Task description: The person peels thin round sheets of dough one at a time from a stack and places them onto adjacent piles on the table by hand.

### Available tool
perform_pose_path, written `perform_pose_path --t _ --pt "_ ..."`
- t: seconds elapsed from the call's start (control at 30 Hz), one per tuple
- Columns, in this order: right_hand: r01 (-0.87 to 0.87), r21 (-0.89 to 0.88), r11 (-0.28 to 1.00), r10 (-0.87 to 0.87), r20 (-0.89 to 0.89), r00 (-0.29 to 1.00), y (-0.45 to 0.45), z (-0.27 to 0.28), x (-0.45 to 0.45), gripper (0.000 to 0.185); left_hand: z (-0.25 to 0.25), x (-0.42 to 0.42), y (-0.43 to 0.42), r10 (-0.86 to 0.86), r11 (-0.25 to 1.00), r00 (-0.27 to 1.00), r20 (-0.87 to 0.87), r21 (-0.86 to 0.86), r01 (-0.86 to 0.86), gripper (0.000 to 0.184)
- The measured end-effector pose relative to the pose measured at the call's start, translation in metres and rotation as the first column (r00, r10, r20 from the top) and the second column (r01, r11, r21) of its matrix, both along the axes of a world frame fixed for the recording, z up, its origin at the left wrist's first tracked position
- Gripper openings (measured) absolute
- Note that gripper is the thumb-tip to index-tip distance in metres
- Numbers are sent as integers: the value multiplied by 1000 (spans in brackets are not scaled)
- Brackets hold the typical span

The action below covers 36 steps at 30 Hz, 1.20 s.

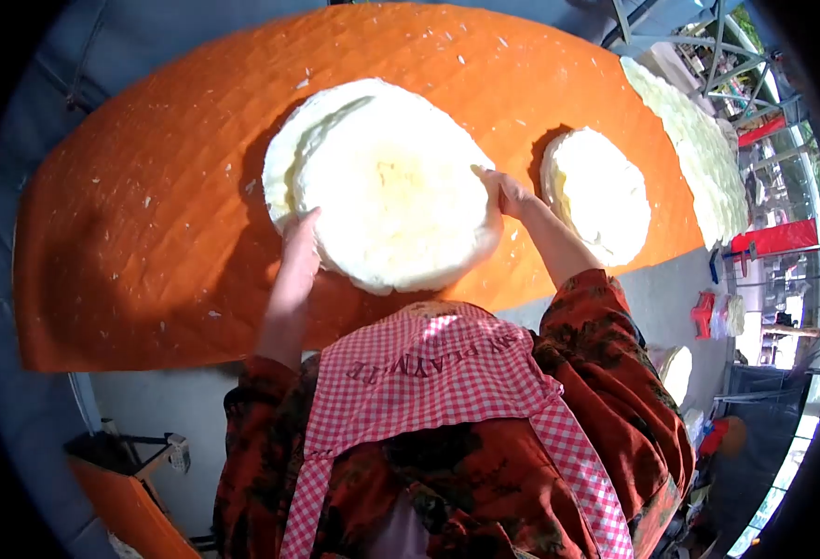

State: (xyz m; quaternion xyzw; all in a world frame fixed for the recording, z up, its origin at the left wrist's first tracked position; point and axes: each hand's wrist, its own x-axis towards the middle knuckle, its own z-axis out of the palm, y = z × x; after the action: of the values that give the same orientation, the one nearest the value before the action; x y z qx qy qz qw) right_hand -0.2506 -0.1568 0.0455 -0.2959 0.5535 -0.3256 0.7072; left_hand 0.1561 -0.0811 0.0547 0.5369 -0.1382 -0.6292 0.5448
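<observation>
A large, thick, round white disc with a faint yellowish middle is between my two hands over the orange table. Its exact material I cannot make out. My left hand grips its lower left edge, thumb on top and fingers hidden beneath. At the right edge, my right hand is closed on the rim, thumb uppermost. A second white round layer shows below the disc on its left side. Another thick round white piece lies on the table, to the right of my right hand.
The orange quilted tabletop carries scattered white flakes. A pale flat layer covers its far right end. A red stool stands on the floor at right. An orange-sided box or bench is at lower left.
</observation>
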Motion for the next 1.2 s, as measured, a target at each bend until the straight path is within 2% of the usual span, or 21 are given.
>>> perform_pose_path --t 0.03,0.07,0.13,0.17,0.2,0.23,0.27,0.3,0.33,0.4,0.43,0.57,0.67,0.7,0.83,0.93,1.07,1.1,1.2 --pt "28 -55 998 -27 32 999 9 -3 4 47 3 1 -2 -42 999 998 -41 -13 41 49" --pt "65 -111 992 -58 65 996 19 -7 5 47 6 -1 0 -41 999 999 4 -4 41 50" --pt "33 -246 969 -57 -90 994 23 -32 7 46 17 -11 0 -49 999 995 85 8 49 50" --pt "180 -327 928 -224 -101 969 32 -14 44 45 4 -6 -6 -131 991 986 107 -16 133 53" --pt "225 -397 890 -272 -65 960 36 -8 53 39 -1 -4 -5 -180 984 984 14 3 180 52" --pt "208 -441 873 -326 -213 921 25 -33 46 38 0 -2 -5 -220 975 975 16 27 220 53" --pt "215 -378 901 -354 -350 867 29 -8 50 52 4 -1 -6 -261 965 965 20 40 260 53" --pt "194 -311 930 -314 -403 859 31 2 49 51 7 -3 -7 -228 972 970 81 70 223 55" --pt "171 -244 955 -268 -452 851 34 6 46 49 5 -3 -8 -227 974 970 91 32 225 56" --pt "266 -36 963 -268 -105 958 44 2 24 51 0 -2 -6 -210 975 972 103 -47 215 58" --pt "276 74 958 -282 79 956 50 6 18 53 9 -5 -6 -171 985 980 104 27 169 57" --pt "215 191 958 -262 271 926 97 21 22 58 -4 10 -18 -246 966 969 -23 82 247 55" --pt "281 56 958 -286 246 926 121 35 39 60 12 6 -17 -240 952 968 -77 175 250 54" --pt "256 2 967 -244 315 917 128 31 40 68 16 6 -16 -254 948 963 -92 175 267 54" --pt "443 274 854 -519 522 677 150 18 63 89 21 0 -13 -226 952 974 3 213 220 56" --pt "363 297 883 -463 673 576 151 26 66 94 8 4 -13 -262 942 964 -43 205 265 59" --pt "349 54 936 -321 543 776 148 58 77 86 0 4 -10 -272 945 957 -103 158 286 60" --pt "432 101 896 -421 501 756 148 63 82 68 -3 2 -7 -251 955 965 -80 142 260 59" --pt "456 106 884 -463 339 819 139 51 83 49 -3 -1 0 -269 946 959 -91 165 281 57"
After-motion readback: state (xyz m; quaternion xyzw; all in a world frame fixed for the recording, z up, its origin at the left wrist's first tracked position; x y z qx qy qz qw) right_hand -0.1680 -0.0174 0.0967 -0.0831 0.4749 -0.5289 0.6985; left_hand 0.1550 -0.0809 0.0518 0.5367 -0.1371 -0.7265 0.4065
